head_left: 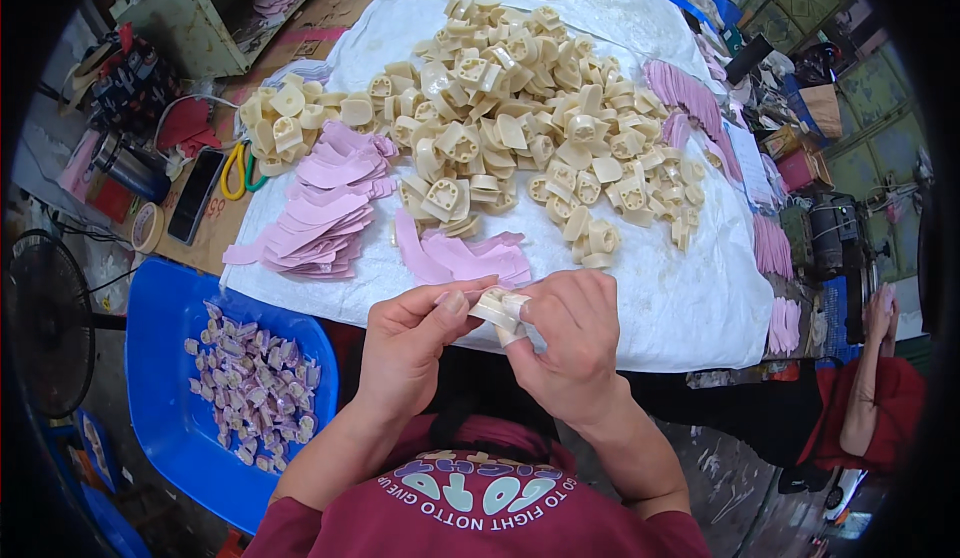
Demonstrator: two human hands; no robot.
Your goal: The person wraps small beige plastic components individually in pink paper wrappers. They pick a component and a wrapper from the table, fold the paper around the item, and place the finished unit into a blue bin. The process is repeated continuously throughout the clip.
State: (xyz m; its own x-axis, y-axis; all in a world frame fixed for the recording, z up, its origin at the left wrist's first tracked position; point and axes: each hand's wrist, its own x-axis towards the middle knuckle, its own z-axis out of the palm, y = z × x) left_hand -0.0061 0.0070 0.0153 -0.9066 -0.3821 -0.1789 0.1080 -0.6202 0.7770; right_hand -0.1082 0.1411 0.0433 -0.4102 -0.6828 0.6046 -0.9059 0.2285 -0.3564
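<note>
Close to the table's front edge, both hands meet over one cream plastic shoe heel (pixel 489 308). My left hand (pixel 413 333) pinches its left side between thumb and fingers. My right hand (pixel 572 343) is closed on its right side, with pale wraps on the thumb and a fingertip. Whether a pink piece is also between the left fingers, I cannot make out. Just beyond the hands lie a few loose pink cut pieces (pixel 465 258). To their left is a fanned stack of pink pieces (pixel 322 213). A large heap of cream heels (pixel 500 108) rises behind.
A blue basin (pixel 160 408) at lower left holds many pink-covered heels. Yellow-handled scissors (pixel 233 173), a phone (pixel 198 196), a tape roll (pixel 147 227) and a flask (pixel 133 166) lie at left. White cloth (pixel 680 318) covers the table. Another person's arm (pixel 866 388) shows at right.
</note>
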